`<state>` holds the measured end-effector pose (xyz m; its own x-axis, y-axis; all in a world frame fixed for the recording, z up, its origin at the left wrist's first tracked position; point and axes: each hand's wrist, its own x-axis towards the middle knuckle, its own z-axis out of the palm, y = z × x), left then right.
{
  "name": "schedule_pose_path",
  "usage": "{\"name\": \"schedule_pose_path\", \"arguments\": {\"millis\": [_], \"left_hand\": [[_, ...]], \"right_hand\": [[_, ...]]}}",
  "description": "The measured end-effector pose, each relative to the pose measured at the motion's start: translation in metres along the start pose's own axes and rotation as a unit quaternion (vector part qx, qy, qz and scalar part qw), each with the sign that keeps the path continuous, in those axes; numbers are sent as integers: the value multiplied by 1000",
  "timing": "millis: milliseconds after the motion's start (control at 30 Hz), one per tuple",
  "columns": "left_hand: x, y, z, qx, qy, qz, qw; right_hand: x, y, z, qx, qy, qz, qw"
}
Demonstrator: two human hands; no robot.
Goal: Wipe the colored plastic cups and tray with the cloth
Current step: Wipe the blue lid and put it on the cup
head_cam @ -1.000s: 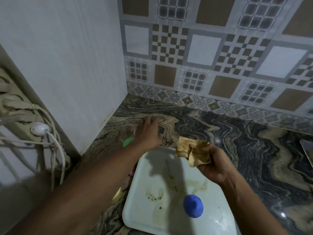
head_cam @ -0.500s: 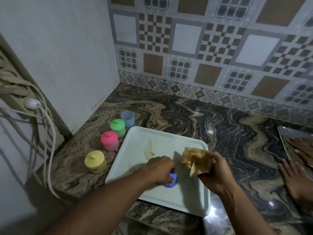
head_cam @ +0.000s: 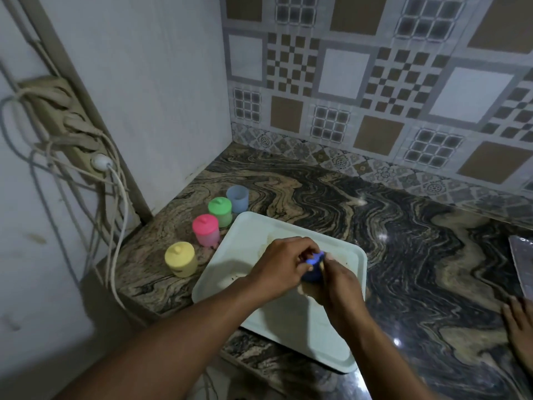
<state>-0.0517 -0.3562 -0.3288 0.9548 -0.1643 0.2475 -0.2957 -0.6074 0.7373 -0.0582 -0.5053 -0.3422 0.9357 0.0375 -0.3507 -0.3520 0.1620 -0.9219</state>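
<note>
A white tray (head_cam: pixel 251 241) with brown smears lies on the marble counter, its near edge overhanging. Above its middle my left hand (head_cam: pixel 284 262) grips a small blue lid (head_cam: pixel 313 267). My right hand (head_cam: pixel 336 281) meets it from the right and holds the tan cloth (head_cam: pixel 305 290) against the lid; the cloth is mostly hidden under my fingers. Left of the tray stand a yellow lidded cup (head_cam: pixel 181 258), a pink lidded cup (head_cam: pixel 205 230), a green lidded cup (head_cam: pixel 220 212) and a pale blue cup (head_cam: pixel 237 198) without a lid.
The marble counter (head_cam: pixel 403 241) ends at a white side wall on the left and a tiled wall behind. Cables and a plug (head_cam: pixel 101 161) hang at the left. Another person's hand (head_cam: pixel 519 321) and a metal tray edge (head_cam: pixel 522 264) are at the right.
My left hand left the cups, gripped the blue lid on the tray and lifted it. My right hand brought the cloth onto the lid. The camera view shifted.
</note>
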Motion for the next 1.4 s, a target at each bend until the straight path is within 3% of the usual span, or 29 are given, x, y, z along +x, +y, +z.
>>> {"name": "schedule_pose_path", "arguments": {"millis": [67, 167, 233, 333, 467, 667, 767, 867, 933, 967, 1033, 1067, 1133, 1200, 1333, 1400], "left_hand": [[0, 2, -5, 22, 7, 3, 1000], [0, 2, -9, 0, 45, -62, 997], [2, -1, -14, -87, 51, -143, 985], [9, -2, -24, -225, -30, -246, 942], [16, 4, -26, -241, -97, -254, 932], [23, 12, -18, -319, -116, -258, 905], [25, 9, -20, -345, -117, -255, 896], [27, 6, -23, -343, -117, -237, 901], [28, 3, -26, -343, -118, -219, 906], [27, 1, -27, -341, -112, -215, 908], [24, -3, -29, -343, -89, -216, 910], [22, -5, -29, -350, -74, -219, 908], [21, -6, -34, -380, -43, -228, 895], [23, -5, -40, -406, -28, -228, 884], [25, 1, -36, -426, -37, -222, 876], [23, 3, -30, -398, -25, -222, 890]], "right_hand": [[3, 0, 3, -75, -13, -55, 996], [4, -7, 4, -97, -7, -97, 991], [7, -9, 3, -97, -1, -98, 990], [9, -13, 1, -101, 1, -77, 992], [6, -26, 1, -93, 11, -44, 995], [21, -25, -5, -24, 162, -61, 985], [14, -26, -11, -108, 151, -249, 951], [11, -19, -12, -285, 47, -423, 859], [15, -11, -14, -369, -12, -479, 796], [17, -11, -16, -379, -26, -486, 787], [21, -8, -25, -374, -20, -469, 800], [21, -7, -28, -359, -4, -433, 827], [18, -13, -29, -236, 39, -289, 927], [14, -23, -24, -37, 59, -152, 986], [4, -48, 7, 147, -5, 11, 989], [3, -50, 18, 118, -19, -12, 993]]}}
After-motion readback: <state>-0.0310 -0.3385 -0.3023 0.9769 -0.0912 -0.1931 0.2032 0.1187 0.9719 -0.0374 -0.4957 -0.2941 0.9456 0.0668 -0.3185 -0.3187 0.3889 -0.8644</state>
